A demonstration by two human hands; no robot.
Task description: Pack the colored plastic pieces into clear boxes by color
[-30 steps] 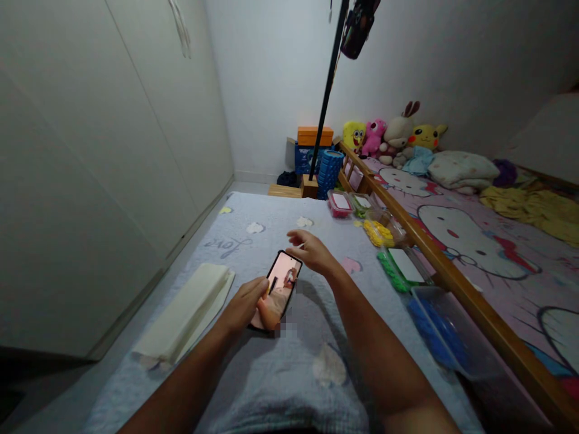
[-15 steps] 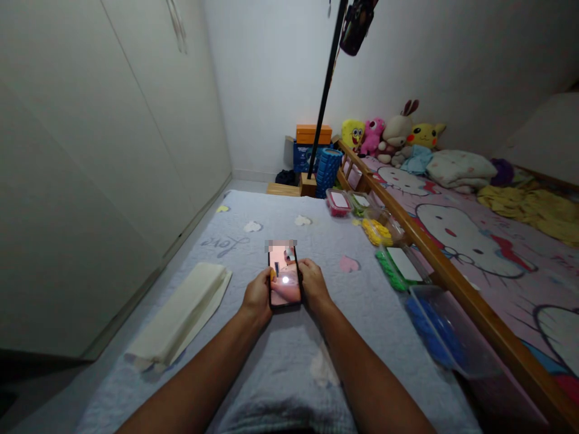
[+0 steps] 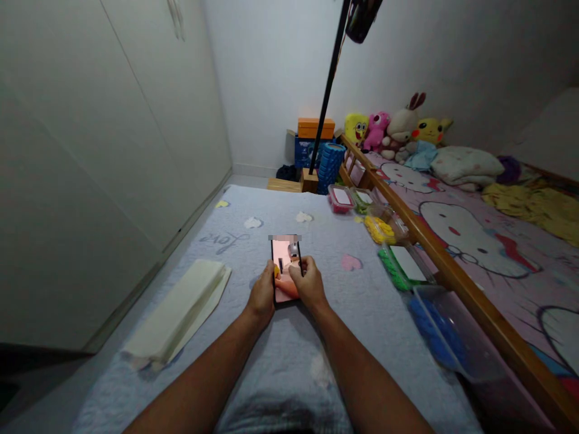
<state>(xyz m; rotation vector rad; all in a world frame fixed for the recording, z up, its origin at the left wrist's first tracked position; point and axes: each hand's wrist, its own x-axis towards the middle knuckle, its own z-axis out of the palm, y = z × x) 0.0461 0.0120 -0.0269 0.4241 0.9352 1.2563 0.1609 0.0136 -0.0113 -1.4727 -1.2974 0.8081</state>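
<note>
A dark-edged smartphone [image 3: 286, 283] is held upright between both hands, its lit screen facing me with a pinkish picture. My left hand [image 3: 262, 294] grips the phone's left edge, the thumb along its side. At the right edge, my right hand [image 3: 312, 282] is closed on the phone, with its thumb lying over the screen. The fingers behind the phone are hidden. Below the hands spreads a pale blue bed sheet [image 3: 253, 247] with cloud and heart prints.
Left of my arms lies a folded cream cloth [image 3: 181, 313]. Plastic boxes with red [image 3: 340, 199], yellow [image 3: 379, 230], green [image 3: 400, 265] and blue contents [image 3: 436, 331] line a wooden rail [image 3: 425, 247]. Beyond are plush toys [image 3: 377, 129]. A black pole [image 3: 329, 90] stands at the back.
My right thumb has moved from the phone's edge onto the screen. The phone sits slightly higher and further right in view, and the camera view has shifted a little.
</note>
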